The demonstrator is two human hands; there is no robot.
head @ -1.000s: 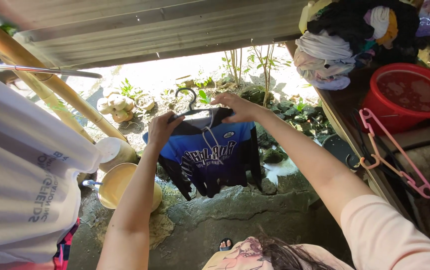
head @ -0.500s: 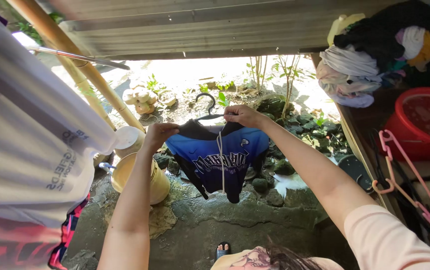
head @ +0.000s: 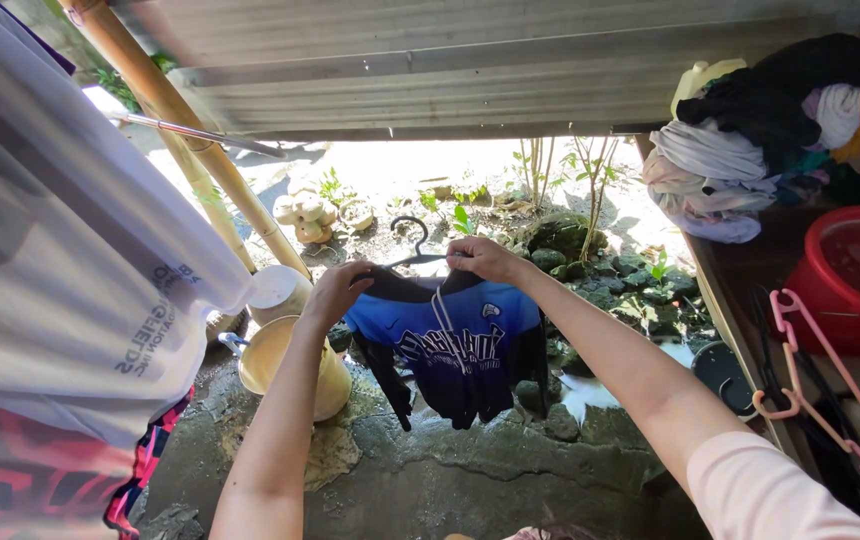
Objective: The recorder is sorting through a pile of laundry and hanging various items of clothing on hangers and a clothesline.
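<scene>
Two hands gripping blue-black hoodie (head: 460,345) on black hanger (head: 412,245), left hand (head: 335,292), right hand (head: 485,258)

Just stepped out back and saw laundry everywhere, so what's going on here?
A person holds a small blue and black hooded top up on a black hanger. The left hand grips one shoulder of it and the right hand the other. A white shirt hangs close on the left. On the right, a heap of clothes sits beside a red basin, with a pink hanger nearby.
</scene>
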